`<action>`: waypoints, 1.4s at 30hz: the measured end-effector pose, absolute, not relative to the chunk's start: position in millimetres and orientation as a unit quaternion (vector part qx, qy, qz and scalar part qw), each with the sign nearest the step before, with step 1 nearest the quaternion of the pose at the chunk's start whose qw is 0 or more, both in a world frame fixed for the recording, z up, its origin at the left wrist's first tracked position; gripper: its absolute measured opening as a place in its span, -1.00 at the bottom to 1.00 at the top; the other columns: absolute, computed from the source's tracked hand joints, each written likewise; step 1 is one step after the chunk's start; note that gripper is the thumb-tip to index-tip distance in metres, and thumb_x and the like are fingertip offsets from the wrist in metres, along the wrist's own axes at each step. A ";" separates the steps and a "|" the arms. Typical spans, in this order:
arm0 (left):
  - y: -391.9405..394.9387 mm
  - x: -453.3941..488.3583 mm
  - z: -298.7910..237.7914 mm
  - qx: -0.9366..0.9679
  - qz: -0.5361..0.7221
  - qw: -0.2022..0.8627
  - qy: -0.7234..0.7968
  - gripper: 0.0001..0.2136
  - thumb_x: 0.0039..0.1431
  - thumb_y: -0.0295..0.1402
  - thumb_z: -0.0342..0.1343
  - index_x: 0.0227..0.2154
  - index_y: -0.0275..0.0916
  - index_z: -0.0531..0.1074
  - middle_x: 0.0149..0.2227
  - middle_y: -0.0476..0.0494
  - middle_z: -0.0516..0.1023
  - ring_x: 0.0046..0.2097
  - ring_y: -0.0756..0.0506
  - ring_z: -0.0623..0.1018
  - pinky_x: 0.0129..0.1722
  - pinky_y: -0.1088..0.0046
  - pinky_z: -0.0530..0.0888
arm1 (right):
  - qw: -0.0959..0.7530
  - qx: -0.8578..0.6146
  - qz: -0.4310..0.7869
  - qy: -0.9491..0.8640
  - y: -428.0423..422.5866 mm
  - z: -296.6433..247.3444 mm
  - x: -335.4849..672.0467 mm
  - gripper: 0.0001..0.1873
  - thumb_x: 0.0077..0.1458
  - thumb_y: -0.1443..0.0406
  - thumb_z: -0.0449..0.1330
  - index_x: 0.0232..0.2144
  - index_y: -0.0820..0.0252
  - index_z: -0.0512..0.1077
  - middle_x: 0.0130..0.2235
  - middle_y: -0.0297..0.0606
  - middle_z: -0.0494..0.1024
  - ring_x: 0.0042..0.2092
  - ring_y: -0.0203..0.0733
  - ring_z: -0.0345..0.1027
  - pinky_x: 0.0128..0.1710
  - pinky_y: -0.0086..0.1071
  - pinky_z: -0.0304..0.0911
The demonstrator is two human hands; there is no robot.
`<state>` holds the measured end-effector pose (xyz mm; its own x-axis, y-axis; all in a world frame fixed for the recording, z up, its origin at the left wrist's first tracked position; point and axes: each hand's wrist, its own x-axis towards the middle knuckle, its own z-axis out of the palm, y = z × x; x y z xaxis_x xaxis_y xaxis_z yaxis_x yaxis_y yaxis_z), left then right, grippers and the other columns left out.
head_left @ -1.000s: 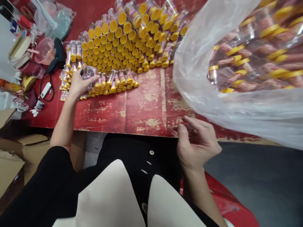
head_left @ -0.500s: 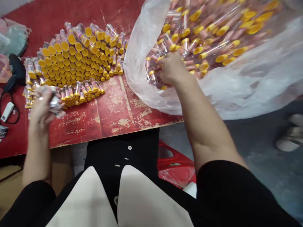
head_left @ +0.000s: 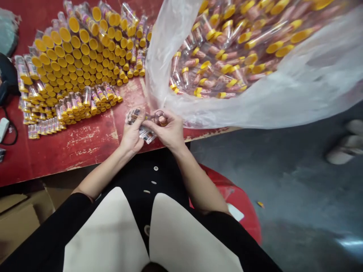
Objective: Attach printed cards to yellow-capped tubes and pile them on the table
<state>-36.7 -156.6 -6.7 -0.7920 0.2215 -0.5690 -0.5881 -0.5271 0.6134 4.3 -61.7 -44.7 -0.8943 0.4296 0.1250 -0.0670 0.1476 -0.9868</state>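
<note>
My left hand is closed around a bunch of small printed labels, at the table's front edge. Against it, my right hand grips a clear plastic tube with something pinkish-brown inside. The fingers of both hands meet between the labels and the tube, so part of each is hidden. Just beyond my right hand lies a large translucent plastic bag, open and full of loose yellow-capped tubes. To the left, stacked tubes lie with their yellow caps facing me.
The worn red table ends just in front of my body. A black device with a cord lies at the far left. Below are a red stool and cardboard boxes. Someone's shoes stand on the floor at right.
My right hand has come out of the bag with a tube, toward my body. My left hand has moved right from beside the stack, carrying the labels; the hands now meet.
</note>
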 end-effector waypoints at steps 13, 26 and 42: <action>-151.8 -24.8 -9.5 -0.138 0.852 0.155 0.481 -0.68 -0.18 -0.31 0.50 -0.36 -0.30 0.55 -0.37 -0.02 0.63 -0.23 -0.06 0.65 -0.02 0.36 0.54 | 0.279 -0.168 0.625 -0.709 -59.6 -30.2 21.0 -0.76 0.16 0.12 0.27 -0.34 0.19 0.53 -0.47 -0.40 0.49 -0.46 -0.39 0.35 -0.36 -0.47 0.36; -134.2 -26.2 -1.9 -0.213 0.866 0.142 0.429 -0.76 -0.01 -0.50 0.39 -0.29 -0.35 0.49 -0.29 -0.14 0.65 -0.10 -0.14 0.67 0.06 0.26 0.54 | 0.313 -0.170 0.600 -0.716 -49.2 -36.4 28.4 -0.64 0.22 0.03 0.20 -0.10 0.14 0.46 -0.31 -0.30 0.53 -0.31 -0.31 0.47 -0.25 -0.40 0.47; -136.3 -16.4 3.6 -0.265 0.835 0.214 0.432 -0.83 0.04 -0.45 0.38 -0.36 -0.35 0.49 -0.27 -0.12 0.63 0.04 -0.17 0.62 0.09 0.29 0.51 | 0.386 -0.047 0.342 -0.856 -42.1 -30.4 79.2 -0.69 0.16 0.29 0.28 -0.02 0.09 0.49 -0.17 -0.19 0.56 -0.14 -0.16 0.49 -0.10 -0.25 0.45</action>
